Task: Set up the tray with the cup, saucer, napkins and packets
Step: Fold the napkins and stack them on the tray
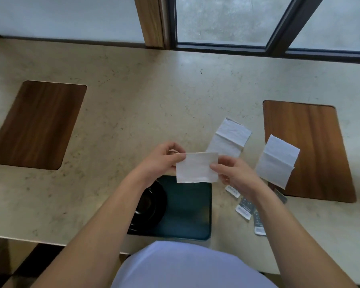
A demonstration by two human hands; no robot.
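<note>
Tray (187, 213) on the tabletop (133, 113) holds only the saucer (152, 206); both hands' (160, 161) (233, 173) grips pinch one napkin (196, 167) above it, two napkins (229, 140) (276, 161) and packets (245, 208) remaining outside, no cup visible.

Head camera looks steeply down, close over the counter (133, 100)

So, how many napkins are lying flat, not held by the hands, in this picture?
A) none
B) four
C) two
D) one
C: one loose napkin lies on the counter and another loose napkin lies partly on the right wooden board, while a third napkin is pinched between the left hand and the right hand above the dark tray.
</note>
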